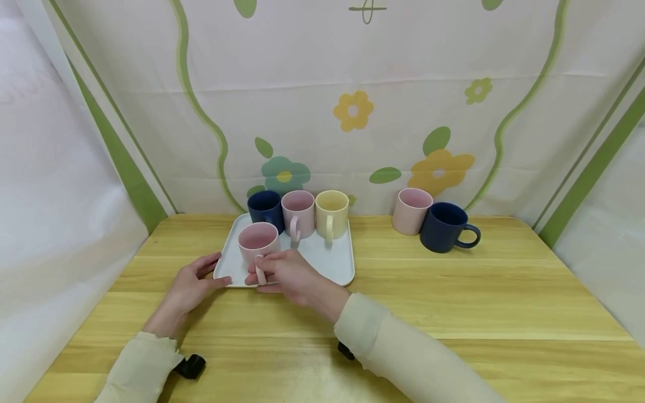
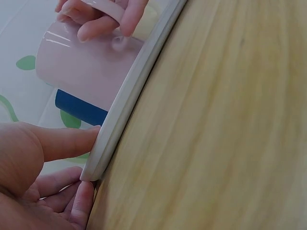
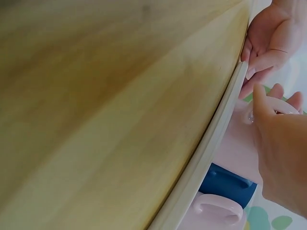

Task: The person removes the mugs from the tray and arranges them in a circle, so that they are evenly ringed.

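Observation:
My right hand (image 1: 292, 274) grips the handle of a pink mug (image 1: 258, 242) at the front left of a white tray (image 1: 327, 263). In the left wrist view this pink mug (image 2: 81, 67) is upright, its base at the tray's surface. My left hand (image 1: 188, 288) pinches the tray's front left corner, thumb on the rim and fingers at the outer edge. Behind the held mug, a navy mug (image 1: 264, 207), another pink mug (image 1: 298, 212) and a yellow mug (image 1: 332, 215) form a row along the tray's back.
Right of the tray, a pink mug (image 1: 410, 212) and a navy mug (image 1: 443, 226) stand side by side on the wooden table (image 1: 453, 308). A patterned cloth (image 1: 312, 112) hangs behind the table, with white cloth walls at both sides.

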The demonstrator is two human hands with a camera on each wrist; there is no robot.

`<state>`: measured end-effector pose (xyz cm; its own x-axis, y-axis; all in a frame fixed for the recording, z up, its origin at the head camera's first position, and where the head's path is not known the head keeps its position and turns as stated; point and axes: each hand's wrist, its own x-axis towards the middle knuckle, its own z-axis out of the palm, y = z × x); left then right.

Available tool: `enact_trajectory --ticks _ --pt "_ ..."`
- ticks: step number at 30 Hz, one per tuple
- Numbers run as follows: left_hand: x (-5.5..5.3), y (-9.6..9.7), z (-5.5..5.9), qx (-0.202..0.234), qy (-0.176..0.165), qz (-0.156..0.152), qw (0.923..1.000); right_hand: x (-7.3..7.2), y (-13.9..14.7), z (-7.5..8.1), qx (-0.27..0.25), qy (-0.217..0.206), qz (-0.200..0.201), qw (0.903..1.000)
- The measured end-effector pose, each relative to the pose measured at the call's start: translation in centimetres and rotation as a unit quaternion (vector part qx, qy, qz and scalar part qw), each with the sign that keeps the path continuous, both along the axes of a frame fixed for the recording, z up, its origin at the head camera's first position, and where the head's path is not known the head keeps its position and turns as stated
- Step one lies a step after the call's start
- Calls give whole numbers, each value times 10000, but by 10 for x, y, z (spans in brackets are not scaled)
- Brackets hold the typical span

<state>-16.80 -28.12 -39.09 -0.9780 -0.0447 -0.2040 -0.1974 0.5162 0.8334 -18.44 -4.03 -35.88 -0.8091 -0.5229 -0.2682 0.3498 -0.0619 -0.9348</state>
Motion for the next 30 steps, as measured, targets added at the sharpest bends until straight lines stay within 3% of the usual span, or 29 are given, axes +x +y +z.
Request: enact_trajectory --ticks 15,30 --pt "0 -2 -1 39 -74 -8 10000 3 14 5 130 126 -508 9985" --pt "-1 -3 -1 92 -125 -24 9999 16 47 12 -99 392 -316 9987"
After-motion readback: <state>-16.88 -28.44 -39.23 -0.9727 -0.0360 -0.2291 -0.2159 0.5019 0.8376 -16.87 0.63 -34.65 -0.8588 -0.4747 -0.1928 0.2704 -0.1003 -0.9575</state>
